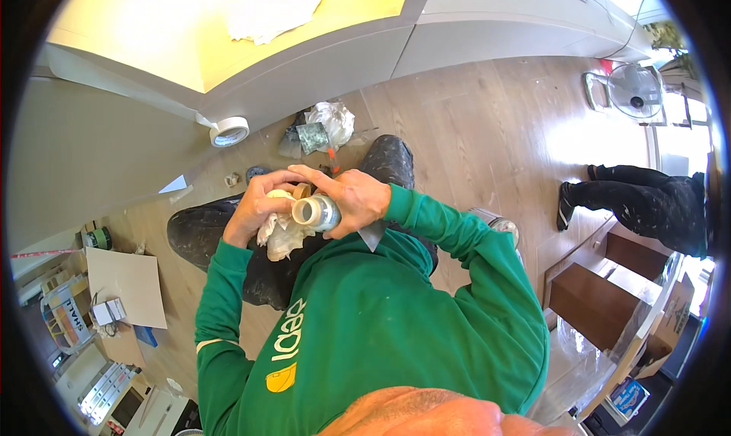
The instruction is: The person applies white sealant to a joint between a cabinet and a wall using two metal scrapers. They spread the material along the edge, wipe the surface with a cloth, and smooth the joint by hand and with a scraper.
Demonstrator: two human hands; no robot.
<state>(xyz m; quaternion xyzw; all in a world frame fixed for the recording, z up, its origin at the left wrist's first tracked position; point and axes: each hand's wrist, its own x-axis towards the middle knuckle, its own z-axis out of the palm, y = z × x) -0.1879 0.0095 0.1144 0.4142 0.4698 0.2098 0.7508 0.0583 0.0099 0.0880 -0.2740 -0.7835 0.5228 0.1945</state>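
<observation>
My right hand [356, 200] is wrapped round a small pale bottle [318, 213], tilted so that its open round mouth faces left. A pointed grey metal blade [371, 236] sticks out below that hand; whether the hand grips it is hidden. My left hand [259, 206] is closed on a crumpled off-white bag [282, 236], which hangs down beside the bottle. Between the two hands shows a small brown round piece [302, 191], its kind unclear. The fingertips of both hands nearly meet above the bottle, over my dark, paint-spotted trousers.
A roll of masking tape [229, 132] hangs at the cabinet edge. Beyond my knees lie a crumpled plastic bag [333, 122] and a smeared square blade [312, 137]. A person in dark trousers [640, 207] is at right, near cardboard boxes [594, 303] and a fan [636, 92]. A cardboard sheet [126, 287] lies left.
</observation>
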